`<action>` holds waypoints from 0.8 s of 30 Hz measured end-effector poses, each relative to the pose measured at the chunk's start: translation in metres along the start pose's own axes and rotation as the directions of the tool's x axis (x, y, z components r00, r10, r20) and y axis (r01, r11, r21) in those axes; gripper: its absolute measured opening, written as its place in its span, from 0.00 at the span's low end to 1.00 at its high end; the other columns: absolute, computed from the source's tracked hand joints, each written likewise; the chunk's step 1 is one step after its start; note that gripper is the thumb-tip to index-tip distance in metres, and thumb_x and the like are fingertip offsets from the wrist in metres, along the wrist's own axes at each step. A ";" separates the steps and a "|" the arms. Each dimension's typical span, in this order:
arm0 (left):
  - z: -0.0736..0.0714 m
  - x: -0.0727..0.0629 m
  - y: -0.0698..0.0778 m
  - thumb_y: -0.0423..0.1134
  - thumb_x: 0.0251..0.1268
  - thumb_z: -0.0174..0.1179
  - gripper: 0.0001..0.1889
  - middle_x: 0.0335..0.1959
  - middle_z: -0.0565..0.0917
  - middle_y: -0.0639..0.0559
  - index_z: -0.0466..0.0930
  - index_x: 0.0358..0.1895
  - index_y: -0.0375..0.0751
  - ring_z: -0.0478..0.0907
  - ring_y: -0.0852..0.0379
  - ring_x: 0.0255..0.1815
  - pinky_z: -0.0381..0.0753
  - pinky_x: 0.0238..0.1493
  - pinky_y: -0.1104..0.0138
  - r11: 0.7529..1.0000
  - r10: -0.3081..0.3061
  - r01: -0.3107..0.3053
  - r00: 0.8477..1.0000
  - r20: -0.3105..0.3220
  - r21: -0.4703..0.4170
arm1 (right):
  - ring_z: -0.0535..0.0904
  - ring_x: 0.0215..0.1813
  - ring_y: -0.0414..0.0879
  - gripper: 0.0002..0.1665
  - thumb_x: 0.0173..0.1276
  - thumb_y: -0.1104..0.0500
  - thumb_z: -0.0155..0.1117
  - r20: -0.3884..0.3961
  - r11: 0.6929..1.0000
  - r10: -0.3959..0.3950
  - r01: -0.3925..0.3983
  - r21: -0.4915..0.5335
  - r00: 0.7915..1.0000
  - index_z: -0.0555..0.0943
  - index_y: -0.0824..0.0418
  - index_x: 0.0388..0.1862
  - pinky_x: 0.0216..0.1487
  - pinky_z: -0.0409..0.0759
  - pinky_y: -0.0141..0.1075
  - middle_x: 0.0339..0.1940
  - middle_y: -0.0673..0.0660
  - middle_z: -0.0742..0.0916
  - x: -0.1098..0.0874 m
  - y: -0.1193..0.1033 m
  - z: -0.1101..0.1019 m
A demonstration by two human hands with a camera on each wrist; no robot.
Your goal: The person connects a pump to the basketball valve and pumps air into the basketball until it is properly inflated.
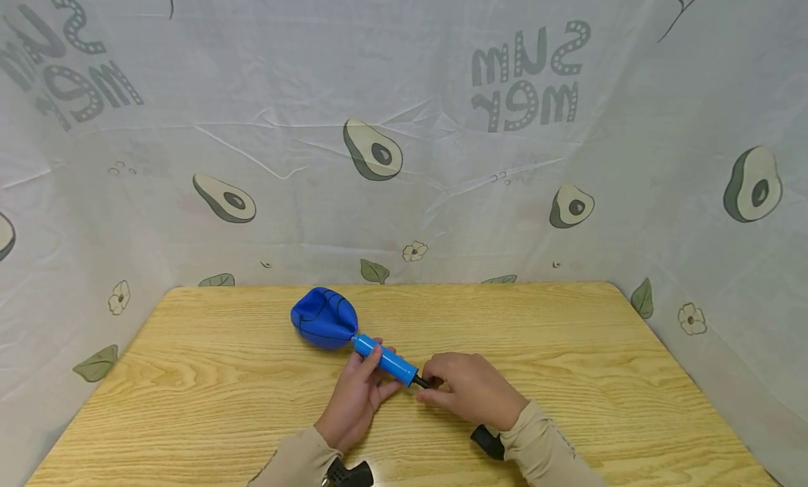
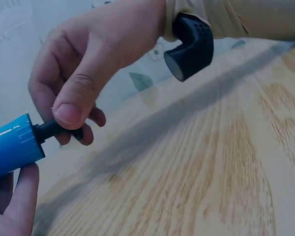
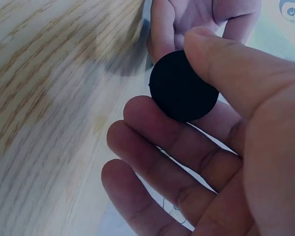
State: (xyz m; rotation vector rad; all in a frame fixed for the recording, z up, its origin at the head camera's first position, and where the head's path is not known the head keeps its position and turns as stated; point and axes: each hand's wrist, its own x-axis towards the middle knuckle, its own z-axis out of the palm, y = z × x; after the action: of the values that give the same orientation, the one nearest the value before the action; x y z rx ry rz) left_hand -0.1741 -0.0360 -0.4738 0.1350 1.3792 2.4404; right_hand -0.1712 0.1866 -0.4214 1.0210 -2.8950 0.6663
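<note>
A blue hand pump lies slantwise across the fingers of my left hand, whose thumb presses on its barrel. The pump's far tip meets a crumpled, partly deflated blue ball with black lines. At the near end, my right hand pinches the black pump handle between thumb and fingers; its flat round end shows in the right wrist view. A short length of black rod stands out of the barrel in the left wrist view.
Everything is over a wooden table. Behind and beside it hangs a pale cloth printed with avocados and leaves. Black wrist-worn devices sit at both sleeves.
</note>
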 end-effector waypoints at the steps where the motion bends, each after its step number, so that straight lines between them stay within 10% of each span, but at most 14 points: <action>1: -0.001 0.000 0.000 0.51 0.86 0.47 0.38 0.75 0.55 0.30 0.37 0.82 0.35 0.66 0.42 0.74 0.77 0.70 0.51 1.000 -0.001 0.001 1.000 0.003 -0.012 | 0.74 0.29 0.32 0.11 0.71 0.45 0.72 -0.002 1.000 0.003 -0.003 0.002 1.000 0.84 0.49 0.36 0.29 0.73 0.26 0.31 0.38 0.82 0.000 0.000 0.000; 10: -0.004 0.001 0.001 0.38 0.85 0.49 0.30 0.69 0.66 0.39 0.42 0.77 0.42 0.74 0.46 0.70 0.79 0.68 0.52 0.987 0.034 -0.034 0.999 -0.006 -0.160 | 0.73 0.30 0.29 0.09 0.71 0.45 0.72 -0.031 0.999 0.036 -0.037 -0.013 0.999 0.84 0.47 0.37 0.31 0.74 0.27 0.31 0.36 0.81 -0.002 0.000 0.000; 24: -0.005 0.003 -0.002 0.41 0.84 0.52 0.35 0.68 0.66 0.36 0.42 0.80 0.39 0.72 0.42 0.72 0.82 0.64 0.52 0.992 0.092 -0.098 0.993 -0.073 -0.082 | 0.71 0.26 0.29 0.11 0.72 0.47 0.72 -0.011 1.000 0.028 -0.028 0.014 1.000 0.80 0.46 0.33 0.26 0.72 0.26 0.27 0.35 0.80 0.000 -0.002 0.000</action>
State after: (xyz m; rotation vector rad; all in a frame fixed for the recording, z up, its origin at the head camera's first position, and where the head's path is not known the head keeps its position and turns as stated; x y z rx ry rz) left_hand -0.1778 -0.0382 -0.4790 0.0992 1.3221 2.6006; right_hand -0.1695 0.1851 -0.4208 0.9768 -2.9040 0.6921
